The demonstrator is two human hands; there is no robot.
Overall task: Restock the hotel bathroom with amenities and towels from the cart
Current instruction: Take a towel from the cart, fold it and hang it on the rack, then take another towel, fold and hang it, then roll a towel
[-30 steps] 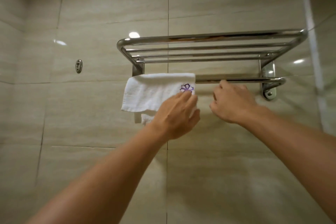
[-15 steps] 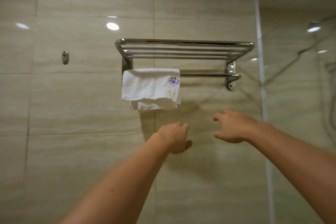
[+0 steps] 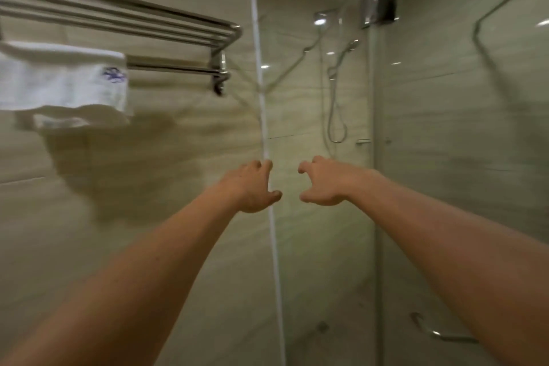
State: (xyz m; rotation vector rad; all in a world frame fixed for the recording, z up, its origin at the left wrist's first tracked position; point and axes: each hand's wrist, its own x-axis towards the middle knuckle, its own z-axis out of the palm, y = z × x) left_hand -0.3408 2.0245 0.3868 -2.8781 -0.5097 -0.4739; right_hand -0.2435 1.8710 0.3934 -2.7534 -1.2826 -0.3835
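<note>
A white towel [image 3: 62, 83] with a purple emblem hangs folded over the lower bar of a chrome towel rack [image 3: 166, 22] at the upper left. My left hand [image 3: 252, 186] and my right hand [image 3: 322, 183] are held out side by side in mid-air, well below and to the right of the towel. Both have loosely curled fingers and hold nothing. Neither hand touches the rack, the towel or the wall.
A glass shower partition [image 3: 312, 246] stands straight ahead, its white edge strip [image 3: 269, 187] just behind my left hand. Inside the shower are a hand shower with hose [image 3: 335, 98] and a chrome fitting [image 3: 378, 9]. Beige tiled walls surround everything.
My hands have left the towel and dropped lower, coming closer together. The view has swung right, so the rack and towel now sit at the left edge and the shower has come into view.
</note>
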